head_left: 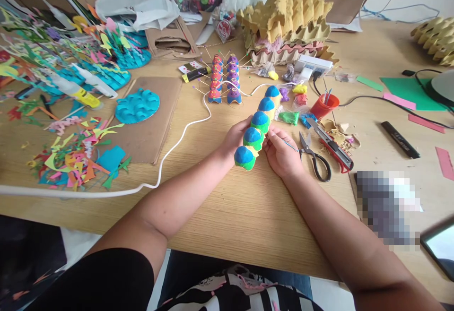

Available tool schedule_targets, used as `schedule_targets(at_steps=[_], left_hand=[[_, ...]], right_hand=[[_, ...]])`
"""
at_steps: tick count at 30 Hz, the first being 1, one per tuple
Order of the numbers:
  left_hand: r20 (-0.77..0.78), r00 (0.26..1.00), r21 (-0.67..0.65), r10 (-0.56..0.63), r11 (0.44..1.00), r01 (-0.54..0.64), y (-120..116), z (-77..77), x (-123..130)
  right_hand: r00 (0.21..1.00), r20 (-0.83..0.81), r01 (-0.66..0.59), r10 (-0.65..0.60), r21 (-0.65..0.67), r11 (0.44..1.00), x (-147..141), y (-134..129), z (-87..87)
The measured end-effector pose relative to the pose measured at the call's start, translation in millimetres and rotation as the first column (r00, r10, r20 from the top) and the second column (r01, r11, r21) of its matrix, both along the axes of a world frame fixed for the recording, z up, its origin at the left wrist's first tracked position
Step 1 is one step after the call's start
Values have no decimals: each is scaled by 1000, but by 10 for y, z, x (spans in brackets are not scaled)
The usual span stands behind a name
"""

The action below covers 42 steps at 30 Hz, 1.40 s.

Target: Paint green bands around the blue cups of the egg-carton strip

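A strip of egg carton cups point(260, 121), its bumps covered in blue on top and green below, is held up over the table. My left hand point(236, 137) is closed around its left side, with the fingers partly hidden behind it. On the right edge, my right hand point(283, 152) is closed, thumb against the strip. A thin blue stick point(290, 145) pokes out by the right fingers. Bare yellowish carton shows along the strip's right side. Just right of that hand lie scissors point(314, 155).
A box cutter point(333, 145) and red cup point(324, 105) stand to the right. Two decorated carton rows point(224, 79) sit ahead, below stacked egg trays point(283, 18). A white cable point(180, 138) crosses the left side near paper scraps point(74, 155) and cardboard point(156, 136).
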State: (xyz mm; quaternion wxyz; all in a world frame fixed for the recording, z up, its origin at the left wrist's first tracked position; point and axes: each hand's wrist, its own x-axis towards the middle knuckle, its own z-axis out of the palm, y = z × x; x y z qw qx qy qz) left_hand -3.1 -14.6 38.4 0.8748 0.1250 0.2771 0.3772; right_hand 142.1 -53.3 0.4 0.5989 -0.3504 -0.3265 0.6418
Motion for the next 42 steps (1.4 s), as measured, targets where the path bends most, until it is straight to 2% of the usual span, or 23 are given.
schedule_targets(at_steps=[9,19,25,29,32,36,42], left_hand=[[1,1000,29,-8,1000,8,-5,-12,3],[-86,995,24,-42,999,44,-71,147,7],[-50,997,20,-58,998,59,-35,71,13],[-45,999,66,-28,997,31,-12,-9,3],[-96,994,79,-53,995,61,-26,-39,3],[-121,993,129,16,992,0,-59,-28,16],[-152,988,100,-35,994,51,-74,77,19]], right_hand=[[999,33,28,-29,9,1000,-9,-14,-10],[989,93,108,-112,50,993,-42,-59,5],[998,44,51,-53,37,998,-21,-45,26],[999,43,28,-30,36,999,-20,-36,4],[997,68,19,-22,40,999,-23,-37,-9],[997,73,28,-31,44,999,-32,-51,9],[998,69,0,-3,48,999,-54,-83,45]])
